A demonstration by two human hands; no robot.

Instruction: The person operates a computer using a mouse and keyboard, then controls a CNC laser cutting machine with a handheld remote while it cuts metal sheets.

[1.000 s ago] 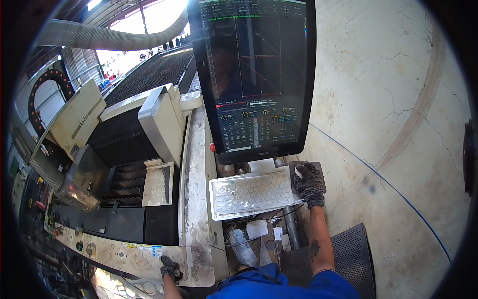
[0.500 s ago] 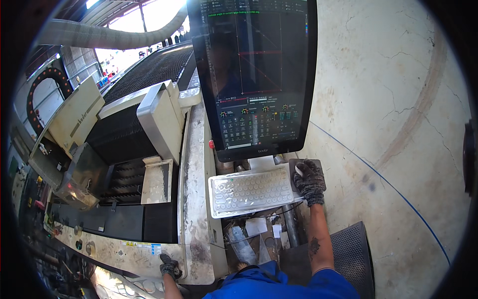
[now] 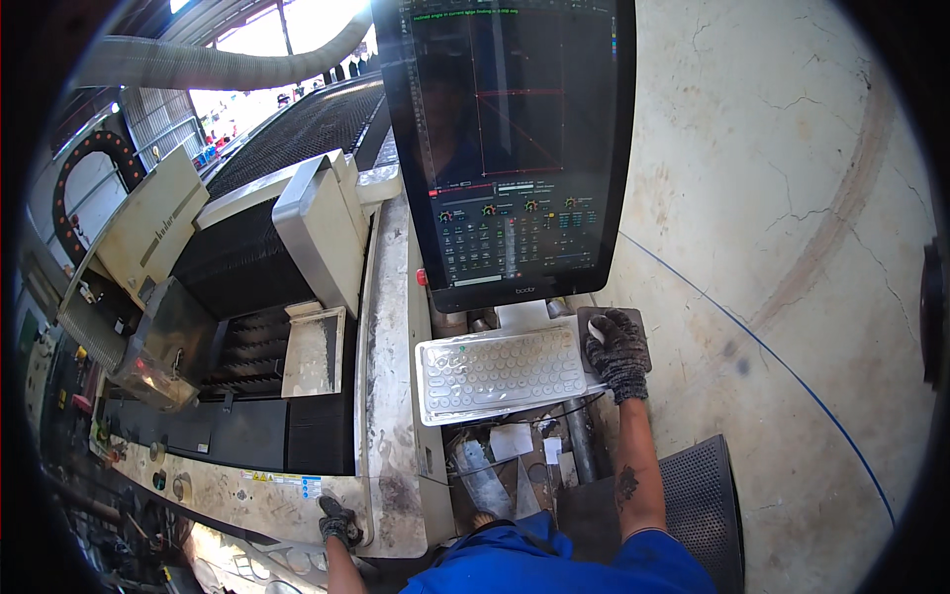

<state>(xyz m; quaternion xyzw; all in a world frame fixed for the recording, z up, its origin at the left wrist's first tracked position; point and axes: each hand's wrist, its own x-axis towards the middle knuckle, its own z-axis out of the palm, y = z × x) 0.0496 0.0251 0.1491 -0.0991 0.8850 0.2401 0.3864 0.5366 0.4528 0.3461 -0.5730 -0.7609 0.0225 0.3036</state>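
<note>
My right hand (image 3: 617,354), in a dark knit glove, curls over a white computer mouse (image 3: 596,334) on a dark mouse pad (image 3: 638,327). Most of the mouse is hidden under the fingers. Left of it lies a white keyboard (image 3: 503,374) with round keys and a clear plastic cover, below a tall black monitor (image 3: 515,129). The monitor displays red outlines with a diagonal line, above rows of small buttons. My left hand (image 3: 338,521), gloved too, rests with fingers extended on the front corner of a large cream-coloured machine (image 3: 388,436), holding nothing visible.
The machine's slatted bed (image 3: 247,351) and clear guard (image 3: 163,342) are at left. A ribbed duct (image 3: 218,65) crosses the upper left. A blue hose (image 3: 762,351) runs over the concrete floor (image 3: 792,198) at right. A perforated black panel (image 3: 703,505) sits beside my right forearm.
The view has shifted slightly, so the monitor and keyboard sit a little higher in the picture. My right hand stays on the mouse and my left hand on the machine's corner.
</note>
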